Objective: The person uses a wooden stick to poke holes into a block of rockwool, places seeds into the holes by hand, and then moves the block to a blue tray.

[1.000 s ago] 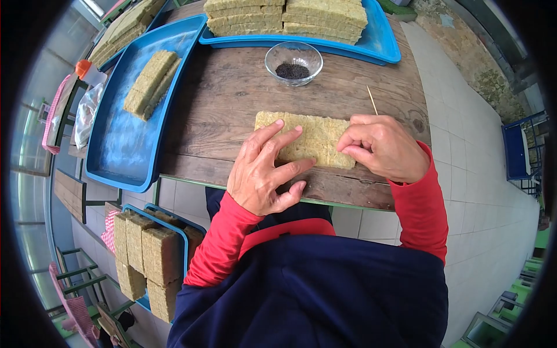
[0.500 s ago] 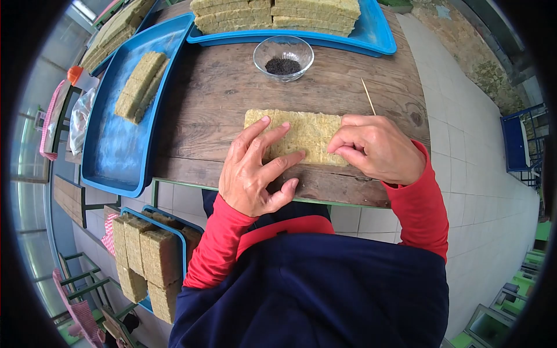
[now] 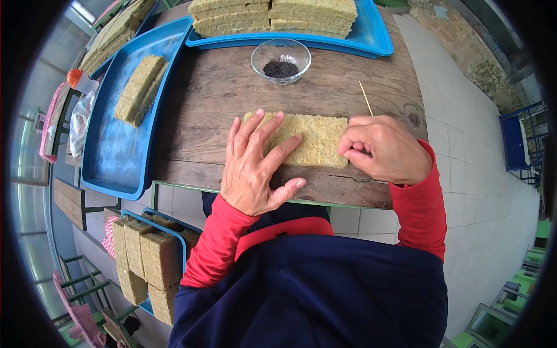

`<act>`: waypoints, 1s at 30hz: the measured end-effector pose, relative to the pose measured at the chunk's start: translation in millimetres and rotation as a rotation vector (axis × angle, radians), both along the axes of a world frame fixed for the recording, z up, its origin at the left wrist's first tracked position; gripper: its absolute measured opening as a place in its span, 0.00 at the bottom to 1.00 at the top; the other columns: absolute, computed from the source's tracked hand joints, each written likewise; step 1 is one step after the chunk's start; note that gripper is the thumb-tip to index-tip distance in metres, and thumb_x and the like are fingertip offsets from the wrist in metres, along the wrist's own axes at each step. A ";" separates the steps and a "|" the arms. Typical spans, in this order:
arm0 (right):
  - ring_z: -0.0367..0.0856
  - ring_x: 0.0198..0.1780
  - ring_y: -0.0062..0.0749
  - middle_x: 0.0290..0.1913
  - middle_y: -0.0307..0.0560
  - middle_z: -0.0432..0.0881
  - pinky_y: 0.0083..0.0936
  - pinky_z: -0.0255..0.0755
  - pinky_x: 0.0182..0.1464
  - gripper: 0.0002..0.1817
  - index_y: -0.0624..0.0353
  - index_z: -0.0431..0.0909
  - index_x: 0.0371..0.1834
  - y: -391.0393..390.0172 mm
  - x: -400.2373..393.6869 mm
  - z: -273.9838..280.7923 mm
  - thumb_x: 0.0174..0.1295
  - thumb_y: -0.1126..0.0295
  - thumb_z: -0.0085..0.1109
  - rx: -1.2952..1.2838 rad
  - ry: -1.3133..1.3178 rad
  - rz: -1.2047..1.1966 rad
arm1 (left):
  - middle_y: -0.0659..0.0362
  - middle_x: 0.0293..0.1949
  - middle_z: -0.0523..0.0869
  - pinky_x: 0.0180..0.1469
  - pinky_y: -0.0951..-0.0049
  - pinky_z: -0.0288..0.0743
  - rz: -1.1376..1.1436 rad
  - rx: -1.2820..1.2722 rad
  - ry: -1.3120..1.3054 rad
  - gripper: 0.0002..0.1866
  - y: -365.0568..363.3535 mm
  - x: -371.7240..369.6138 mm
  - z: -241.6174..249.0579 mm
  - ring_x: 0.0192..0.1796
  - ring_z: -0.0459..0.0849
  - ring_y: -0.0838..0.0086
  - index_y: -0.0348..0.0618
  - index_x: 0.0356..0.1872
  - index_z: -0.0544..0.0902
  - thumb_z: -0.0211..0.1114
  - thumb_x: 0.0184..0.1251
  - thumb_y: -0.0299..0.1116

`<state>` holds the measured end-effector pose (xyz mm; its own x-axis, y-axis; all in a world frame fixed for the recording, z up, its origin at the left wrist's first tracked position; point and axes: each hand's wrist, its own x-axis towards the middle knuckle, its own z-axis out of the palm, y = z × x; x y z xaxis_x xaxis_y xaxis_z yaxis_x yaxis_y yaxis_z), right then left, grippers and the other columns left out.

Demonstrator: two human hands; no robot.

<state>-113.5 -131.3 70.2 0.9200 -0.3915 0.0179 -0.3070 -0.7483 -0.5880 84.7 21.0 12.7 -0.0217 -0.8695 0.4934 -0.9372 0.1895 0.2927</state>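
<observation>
Glass bowl (image 3: 281, 60) holds dark seeds; left hand (image 3: 253, 168) flat on slab (image 3: 313, 141), right hand (image 3: 383, 148) pinching stick (image 3: 365, 97).

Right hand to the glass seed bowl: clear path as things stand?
Probably yes. The right hand grips a thin stick at the slab's right end; only bare wooden table lies between it and the glass bowl.

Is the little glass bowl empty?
No, the glass bowl on the wooden table has a small heap of dark grains at its bottom.
</observation>
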 end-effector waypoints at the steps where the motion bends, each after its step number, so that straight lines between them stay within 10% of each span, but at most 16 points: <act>1: 0.80 0.28 0.42 0.28 0.47 0.80 0.34 0.72 0.31 0.04 0.60 0.82 0.27 0.4 0.3 -1.1 0.50 0.75 0.58 -0.002 0.000 0.001 | 0.53 0.66 0.69 0.72 0.41 0.48 0.011 0.024 -0.028 0.29 -1.3 -0.9 1.3 0.71 0.60 0.53 0.55 0.54 0.82 0.66 0.54 0.59; 30: 0.76 0.27 0.40 0.26 0.47 0.77 0.33 0.68 0.29 0.04 0.62 0.83 0.31 -5.9 -1.5 -18.6 0.53 0.79 0.60 -0.118 -0.209 0.003 | 0.56 0.67 0.68 0.72 0.37 0.44 0.006 0.008 -0.082 0.28 -6.1 -12.3 -0.9 0.72 0.58 0.55 0.58 0.51 0.83 0.67 0.52 0.60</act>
